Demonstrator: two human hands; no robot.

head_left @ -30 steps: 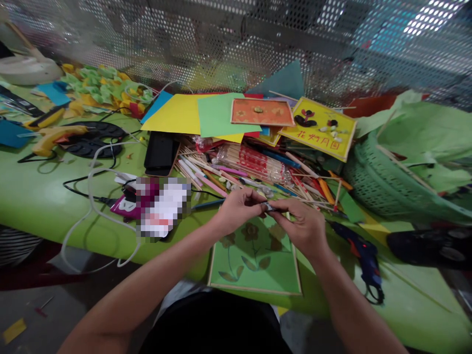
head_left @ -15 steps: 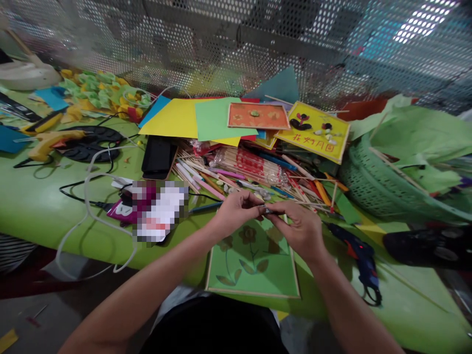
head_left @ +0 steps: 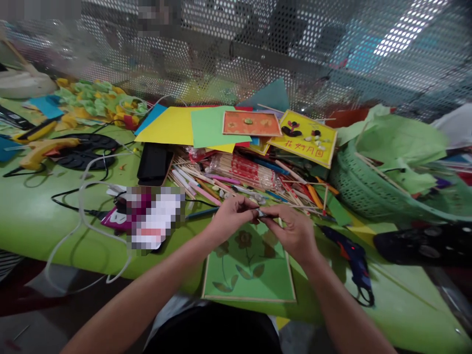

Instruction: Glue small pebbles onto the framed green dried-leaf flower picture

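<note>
My left hand (head_left: pixel 234 215) and my right hand (head_left: pixel 293 227) meet fingertip to fingertip, both closed in a pinch. Between them is a small greyish piece (head_left: pixel 261 213), too small and too covered by fingers to name. Under my hands lies a green picture (head_left: pixel 232 270) with brownish flowers and leaves on it and a thin pale stick border. My hands hover over its far edge and hide part of the top. To the right of my right hand rests a dark blue glue gun (head_left: pixel 356 265) with a small red light.
Behind my hands are a wrapped bundle of sticks (head_left: pixel 243 169), pens, coloured paper (head_left: pixel 165 125), an orange card (head_left: pixel 252 124) and a yellow card (head_left: pixel 306 137). A green basket (head_left: pixel 354 182) stands right. Left are a yellow glue gun (head_left: pixel 47 150), a phone (head_left: pixel 158 221) and cables.
The whole view has shifted slightly, so things sit a little further left and lower. My hands keep the same pinch on the small piece over the picture.
</note>
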